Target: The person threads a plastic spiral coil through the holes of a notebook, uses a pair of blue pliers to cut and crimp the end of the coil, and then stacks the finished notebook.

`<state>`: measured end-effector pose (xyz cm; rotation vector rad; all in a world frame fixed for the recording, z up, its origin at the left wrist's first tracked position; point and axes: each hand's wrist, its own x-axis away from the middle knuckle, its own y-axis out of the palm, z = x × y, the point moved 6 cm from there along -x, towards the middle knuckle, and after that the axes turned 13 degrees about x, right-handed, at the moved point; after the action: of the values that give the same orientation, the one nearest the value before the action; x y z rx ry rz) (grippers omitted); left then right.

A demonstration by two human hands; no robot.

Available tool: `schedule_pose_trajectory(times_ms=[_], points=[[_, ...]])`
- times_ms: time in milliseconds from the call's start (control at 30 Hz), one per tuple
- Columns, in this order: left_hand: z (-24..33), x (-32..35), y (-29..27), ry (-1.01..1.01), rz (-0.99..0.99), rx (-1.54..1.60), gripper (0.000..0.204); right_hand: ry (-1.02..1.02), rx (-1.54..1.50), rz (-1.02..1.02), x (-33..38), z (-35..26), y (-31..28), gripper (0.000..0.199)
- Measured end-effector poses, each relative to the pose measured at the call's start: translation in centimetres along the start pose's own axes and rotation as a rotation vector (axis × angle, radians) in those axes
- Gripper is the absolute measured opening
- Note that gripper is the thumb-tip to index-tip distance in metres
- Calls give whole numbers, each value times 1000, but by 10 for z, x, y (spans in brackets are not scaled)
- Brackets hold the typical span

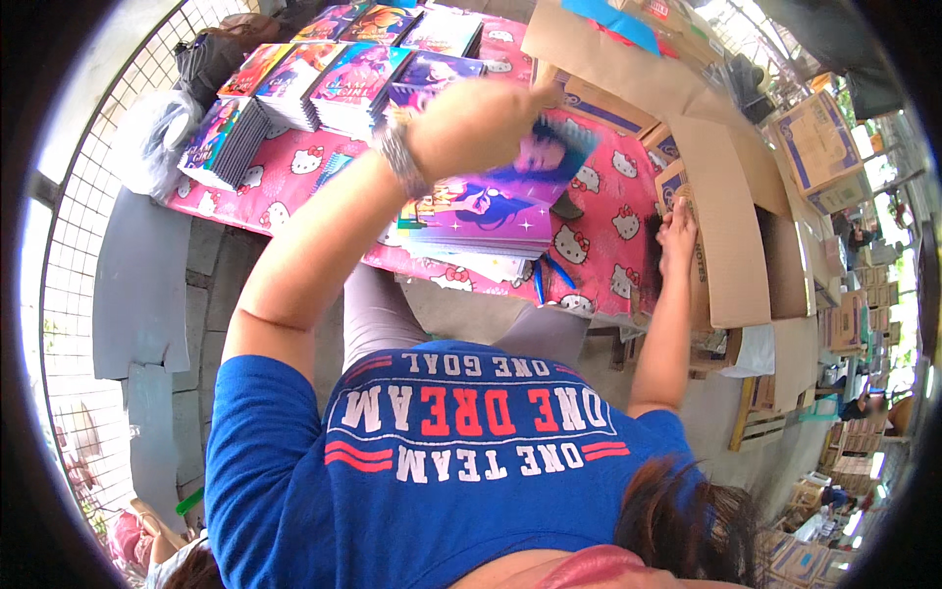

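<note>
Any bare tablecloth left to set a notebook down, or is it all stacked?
Free patches: the pink tablecloth between the far-left notebook stack and the centre pile, and the strip right of that pile up to the cardboard box. The back row of stacks is packed tight. The left hand holds a notebook over the pile; the right hand rests at the box.

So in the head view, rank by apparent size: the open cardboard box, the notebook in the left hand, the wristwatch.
1. Open cardboard box, largest.
2. Notebook gripped by the left hand, partly hidden and nearer the camera.
3. Wristwatch, smallest.
</note>
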<state>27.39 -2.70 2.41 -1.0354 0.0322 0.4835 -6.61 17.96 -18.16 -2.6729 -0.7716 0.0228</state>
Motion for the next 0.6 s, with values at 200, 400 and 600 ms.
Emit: schedule_pose_trajectory(times_ms=[200,400,600], points=[[23,13,24,194,146,-260,31,-434,-485,-194,173,-151,96,57],[26,6,36,294,185,-187,22,-483,-208,-335,188,-163,131,65],[18,4,23,336,52,-36,28,-1004,297,-66,165,-203,85,24]])
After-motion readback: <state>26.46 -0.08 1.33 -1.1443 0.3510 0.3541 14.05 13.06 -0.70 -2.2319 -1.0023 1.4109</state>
